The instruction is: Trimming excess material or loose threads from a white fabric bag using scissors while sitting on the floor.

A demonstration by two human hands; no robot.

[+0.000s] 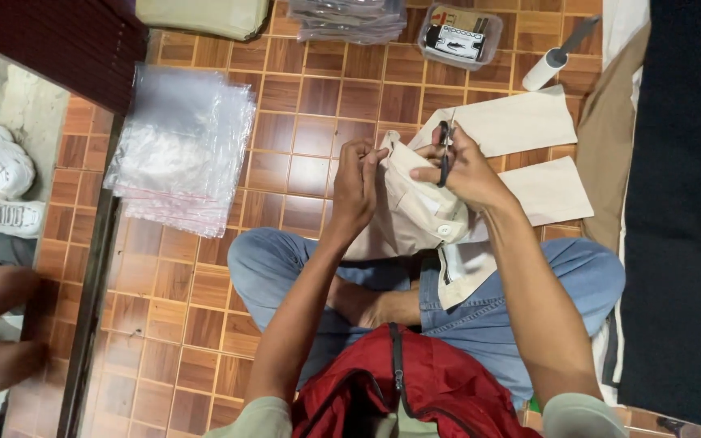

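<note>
Blue jeans (480, 316), pale green short sleeves (257, 418)

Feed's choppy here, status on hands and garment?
Left hand pinching beige garment edge. Right hand holding small scissors at the fabric. Garment over lap, nothing in the way.

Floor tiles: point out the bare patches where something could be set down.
Bare tile lies between the clear bag stack and the left hand, and beside the left knee. It is crowded on the other side: beige trousers, right hand with scissors, lint roller.
</note>
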